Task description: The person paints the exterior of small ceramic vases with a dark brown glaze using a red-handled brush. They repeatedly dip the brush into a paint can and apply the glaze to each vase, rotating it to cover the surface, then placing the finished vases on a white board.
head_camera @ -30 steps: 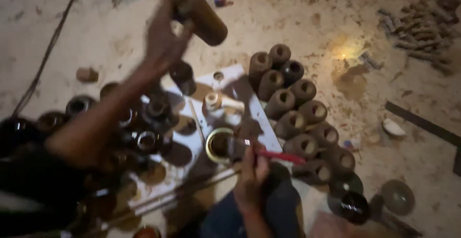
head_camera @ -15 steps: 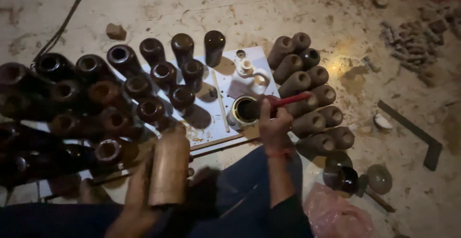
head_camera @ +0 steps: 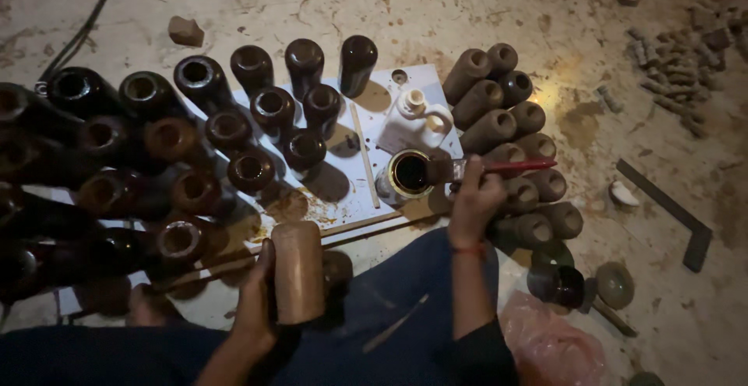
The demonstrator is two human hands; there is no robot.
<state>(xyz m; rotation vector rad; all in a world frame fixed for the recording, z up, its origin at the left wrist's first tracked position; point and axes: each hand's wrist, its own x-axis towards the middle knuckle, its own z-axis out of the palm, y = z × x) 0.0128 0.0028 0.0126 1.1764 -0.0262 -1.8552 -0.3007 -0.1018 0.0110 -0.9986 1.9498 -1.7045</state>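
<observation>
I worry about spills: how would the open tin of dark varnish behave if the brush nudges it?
The tin looks squat and broad-based, so it would probably slide rather than tip. It is open and seems well filled, so a jolt could slop liquid out. The brush in the right hand rests at its rim.

You're on a rough workshop floor [head_camera: 483, 12]: dusty concrete, rows of varnished cylinders [head_camera: 249, 113], raw wooden ones [head_camera: 506, 121], an open varnish tin [head_camera: 409, 174].
</observation>
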